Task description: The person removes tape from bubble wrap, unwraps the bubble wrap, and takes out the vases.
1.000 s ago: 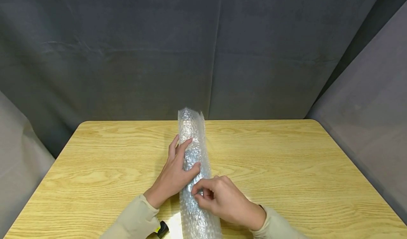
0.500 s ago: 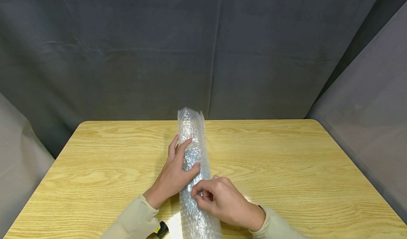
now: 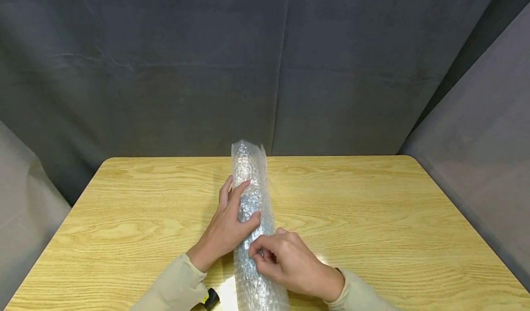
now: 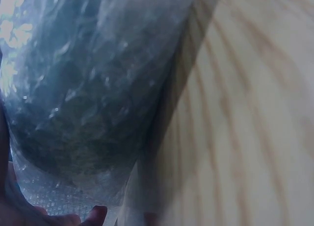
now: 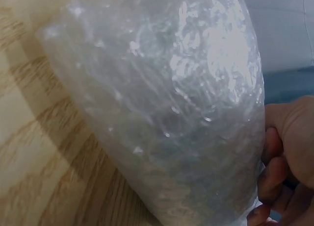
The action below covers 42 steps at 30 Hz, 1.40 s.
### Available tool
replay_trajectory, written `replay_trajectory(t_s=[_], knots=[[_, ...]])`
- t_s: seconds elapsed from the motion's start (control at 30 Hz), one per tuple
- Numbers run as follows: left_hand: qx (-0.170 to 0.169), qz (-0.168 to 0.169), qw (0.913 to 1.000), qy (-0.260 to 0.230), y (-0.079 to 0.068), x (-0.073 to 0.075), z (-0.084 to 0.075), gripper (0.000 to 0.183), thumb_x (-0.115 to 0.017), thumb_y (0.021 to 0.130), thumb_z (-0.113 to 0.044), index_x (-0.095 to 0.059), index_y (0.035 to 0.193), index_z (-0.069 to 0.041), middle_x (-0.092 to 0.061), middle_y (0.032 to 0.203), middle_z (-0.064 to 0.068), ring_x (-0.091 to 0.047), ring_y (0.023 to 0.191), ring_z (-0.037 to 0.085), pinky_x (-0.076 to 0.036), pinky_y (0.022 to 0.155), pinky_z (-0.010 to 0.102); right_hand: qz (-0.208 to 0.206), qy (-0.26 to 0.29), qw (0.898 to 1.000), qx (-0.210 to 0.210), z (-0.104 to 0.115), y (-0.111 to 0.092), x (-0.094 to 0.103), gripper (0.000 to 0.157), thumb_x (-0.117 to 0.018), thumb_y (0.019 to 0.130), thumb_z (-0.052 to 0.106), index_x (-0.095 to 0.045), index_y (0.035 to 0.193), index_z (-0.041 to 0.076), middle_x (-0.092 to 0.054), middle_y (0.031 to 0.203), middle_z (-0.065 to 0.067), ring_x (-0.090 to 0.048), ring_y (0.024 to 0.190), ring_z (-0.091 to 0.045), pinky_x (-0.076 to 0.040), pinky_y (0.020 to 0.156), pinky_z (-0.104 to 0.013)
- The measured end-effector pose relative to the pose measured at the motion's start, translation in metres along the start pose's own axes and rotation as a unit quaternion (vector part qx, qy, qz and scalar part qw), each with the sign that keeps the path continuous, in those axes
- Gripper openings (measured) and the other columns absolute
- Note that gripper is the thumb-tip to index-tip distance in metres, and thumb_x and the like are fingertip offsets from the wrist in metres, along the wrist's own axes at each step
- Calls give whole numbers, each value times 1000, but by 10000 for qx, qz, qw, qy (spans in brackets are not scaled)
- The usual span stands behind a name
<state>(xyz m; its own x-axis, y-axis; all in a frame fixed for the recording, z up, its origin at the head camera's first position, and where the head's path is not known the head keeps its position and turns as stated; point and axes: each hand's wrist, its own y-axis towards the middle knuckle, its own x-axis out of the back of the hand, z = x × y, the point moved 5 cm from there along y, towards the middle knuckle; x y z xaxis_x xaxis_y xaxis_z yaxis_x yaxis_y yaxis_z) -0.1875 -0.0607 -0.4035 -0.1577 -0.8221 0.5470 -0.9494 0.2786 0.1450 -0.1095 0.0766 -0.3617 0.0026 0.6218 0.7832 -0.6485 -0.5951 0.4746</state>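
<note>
A long roll wrapped in clear bubble wrap [image 3: 250, 196] lies lengthwise on the table, its near end cut off by the head view's bottom edge. My left hand [image 3: 225, 228] rests along its left side, fingers spread, with thumb and index finger on top. On the upper surface, nearer to me, the curled thumb and index finger of my right hand [image 3: 291, 265] pinch at the wrap; what lies between the tips is too small to see. Both wrist views show the crinkled bubble wrap [image 4: 93, 88] close up, with a bluish tint inside. Curled right fingers [image 5: 274, 182] touch its side.
The wood-grain table [image 3: 393, 219] stretches out on both sides of the roll. A black and yellow object [image 3: 211, 298] lies partly under the left sleeve [image 3: 175, 285]. Dark grey curtain [image 3: 186, 71] hangs behind the table, with lighter cloth at both sides.
Very little differs. My right hand has shifted slightly, its fingertips still at the same spot on the bubble wrap. My left hand and the roll have not moved.
</note>
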Motion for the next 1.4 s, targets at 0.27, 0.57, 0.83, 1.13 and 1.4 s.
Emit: replay_trajectory(t_s=[0.27,0.57,0.83,1.13,1.4], knots=[[9,12,10000,-2,0,0,1,78,-67,94,-42,-28,161,-40,3,176,3,-39,152,42,-44,113,65,-78,-80,9999,117,1,0,0,19,-74,81,-1,-74,85,17,-58,58,14,-33,58,16,-30,62,-6],[23,9,10000,26,0,0,1,78,-67,94,-42,-28,161,-38,2,176,3,-40,152,42,-45,113,65,-25,-55,9999,113,0,0,0,18,-75,81,0,-74,86,18,-58,58,13,-33,58,16,-30,62,-6],[59,29,10000,55,0,0,1,78,-67,94,-43,-27,161,-39,3,176,2,-41,151,42,-46,112,64,100,68,9999,25,-1,0,1,17,-75,84,2,-74,87,18,-58,59,13,-35,60,14,-33,62,-6],[42,23,10000,60,1,0,1,78,-66,94,-43,-27,161,-38,3,176,3,-40,151,43,-45,112,66,180,207,9996,-68,-3,-1,2,16,-73,87,3,-73,90,19,-57,59,13,-35,59,16,-36,64,-8],[35,19,10000,58,1,0,1,78,-67,94,-43,-27,161,-38,3,176,3,-40,151,43,-45,113,66,156,454,9987,-165,-5,-1,2,15,-72,89,4,-72,90,19,-54,58,12,-33,59,15,-36,62,-9]])
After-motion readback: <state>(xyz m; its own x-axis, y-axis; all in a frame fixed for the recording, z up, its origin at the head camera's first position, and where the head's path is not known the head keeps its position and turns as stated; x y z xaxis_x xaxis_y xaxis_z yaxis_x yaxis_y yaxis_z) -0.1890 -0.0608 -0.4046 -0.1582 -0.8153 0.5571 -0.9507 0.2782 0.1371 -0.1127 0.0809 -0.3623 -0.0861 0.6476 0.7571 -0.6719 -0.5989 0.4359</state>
